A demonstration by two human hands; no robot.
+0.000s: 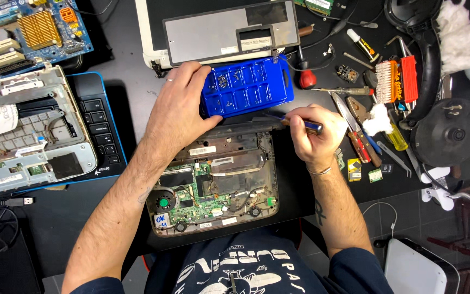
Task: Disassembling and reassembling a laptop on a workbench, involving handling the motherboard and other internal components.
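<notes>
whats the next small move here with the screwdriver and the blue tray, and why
Probably bring the screwdriver tip over one compartment of the blue tray and let go whatever it carries. The left hand grips the tray's left edge, steadying it just above the opened laptop, and the right hand holds the screwdriver with its tip pointing at the tray's lower edge. I cannot see a screw on the tip.
</notes>
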